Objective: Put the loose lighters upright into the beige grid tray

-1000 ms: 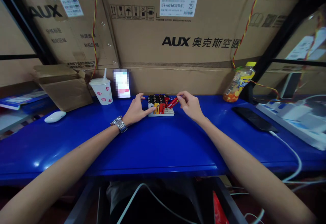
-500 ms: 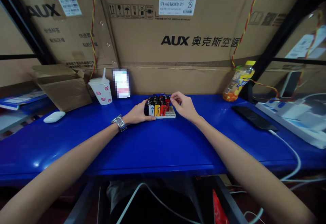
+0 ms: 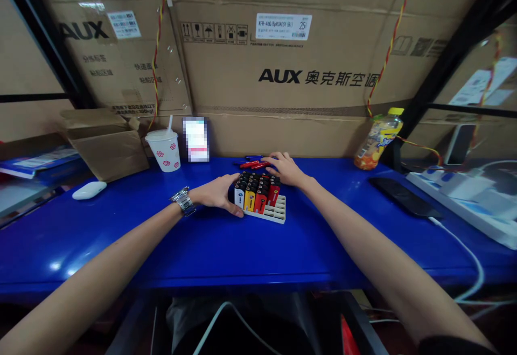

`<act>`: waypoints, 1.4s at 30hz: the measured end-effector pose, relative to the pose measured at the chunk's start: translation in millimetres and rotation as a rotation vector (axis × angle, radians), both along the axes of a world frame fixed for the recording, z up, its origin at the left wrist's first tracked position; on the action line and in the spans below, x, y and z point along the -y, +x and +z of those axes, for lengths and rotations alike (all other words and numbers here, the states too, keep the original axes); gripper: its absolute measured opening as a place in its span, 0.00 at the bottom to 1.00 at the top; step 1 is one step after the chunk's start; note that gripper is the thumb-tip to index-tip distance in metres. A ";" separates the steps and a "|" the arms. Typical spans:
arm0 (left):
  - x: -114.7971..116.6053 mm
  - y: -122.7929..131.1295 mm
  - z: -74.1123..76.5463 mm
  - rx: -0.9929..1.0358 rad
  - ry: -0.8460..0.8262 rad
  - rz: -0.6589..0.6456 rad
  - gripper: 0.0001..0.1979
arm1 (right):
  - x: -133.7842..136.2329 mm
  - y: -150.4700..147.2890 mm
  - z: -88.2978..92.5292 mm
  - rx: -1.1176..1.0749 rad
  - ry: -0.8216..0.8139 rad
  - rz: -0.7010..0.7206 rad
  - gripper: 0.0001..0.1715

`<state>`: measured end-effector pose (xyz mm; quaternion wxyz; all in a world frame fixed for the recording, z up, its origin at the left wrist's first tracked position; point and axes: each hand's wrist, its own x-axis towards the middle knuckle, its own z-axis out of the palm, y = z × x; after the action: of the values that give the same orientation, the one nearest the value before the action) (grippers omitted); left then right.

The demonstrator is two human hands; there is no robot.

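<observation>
The left hand [image 3: 218, 193], left of the frame's centre, curls around the left end of an off-white rectangular plastic tray [image 3: 278, 214], thumb along the front and fingers behind. A silver metal-link watch [image 3: 183, 202] circles that wrist. The right hand [image 3: 286, 169] is just behind the tray, right of centre, fingers bent and fingertips at some loose, slim red lighters [image 3: 250, 164]; whether it pinches one, I cannot tell.

The tray sits at the middle of the frame on a glossy blue counter [image 3: 242, 252]. Upright black-topped lighters [image 3: 260, 204] fill its left part, the front row running white, yellow, red; bare compartments show at its right end. A slim blue item lies behind the loose red ones.

Farther out, left of centre, are a propped phone with a lit, blurred screen [image 3: 196, 145] and a white cup with red flower prints and a straw [image 3: 163, 153]. At the right stand a clear bottle with a yellow cap [image 3: 377, 142] and a flat black phone [image 3: 399, 196] on a white cable. Brown cardboard boxes printed AUX [image 3: 323, 48] span the top.
</observation>
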<state>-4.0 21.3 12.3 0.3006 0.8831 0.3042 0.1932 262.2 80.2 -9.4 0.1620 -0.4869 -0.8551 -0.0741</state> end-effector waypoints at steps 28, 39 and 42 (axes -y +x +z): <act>-31.6 -24.2 -14.1 -0.063 0.065 0.408 0.42 | 52.5 50.2 6.7 0.087 -0.125 -0.090 0.26; -35.5 -11.5 -21.1 -0.129 0.095 0.385 0.51 | 29.6 37.4 -1.2 0.152 -0.118 -0.040 0.27; -35.8 -12.0 -22.0 -0.136 0.118 0.398 0.48 | 23.3 29.8 -2.6 0.207 -0.118 -0.038 0.22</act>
<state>-16.0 57.1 -9.7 0.1833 0.8326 0.4802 0.2063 291.9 56.9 -12.1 0.0424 -0.5013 -0.8608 -0.0768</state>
